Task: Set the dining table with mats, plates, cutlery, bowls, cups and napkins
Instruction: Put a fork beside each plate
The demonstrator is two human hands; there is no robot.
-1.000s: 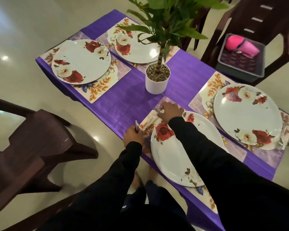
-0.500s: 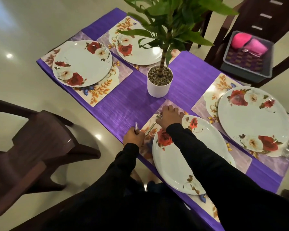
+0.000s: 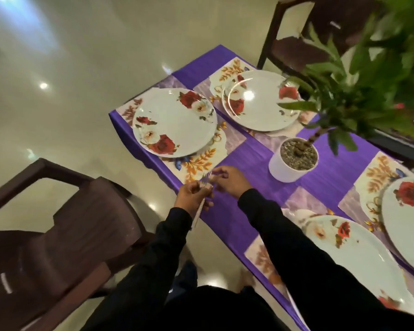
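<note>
We are looking down on a table (image 3: 256, 163) under a purple cloth, standing on a glossy pale floor (image 3: 81, 68), a brown chair (image 3: 58, 223) at its near side and another (image 3: 308, 32) at the far end. Four floral plates are sitting on mats; the nearest far-side plate (image 3: 175, 121) is lying on its mat (image 3: 201, 163). A potted plant (image 3: 293, 160) is standing mid-table. Our left hand (image 3: 193, 195) is gripping cutlery (image 3: 200, 209) at the table edge, long axis running from the blurred head near the mat back toward our body. Our right hand (image 3: 232, 179) is pinching at that head.
</note>
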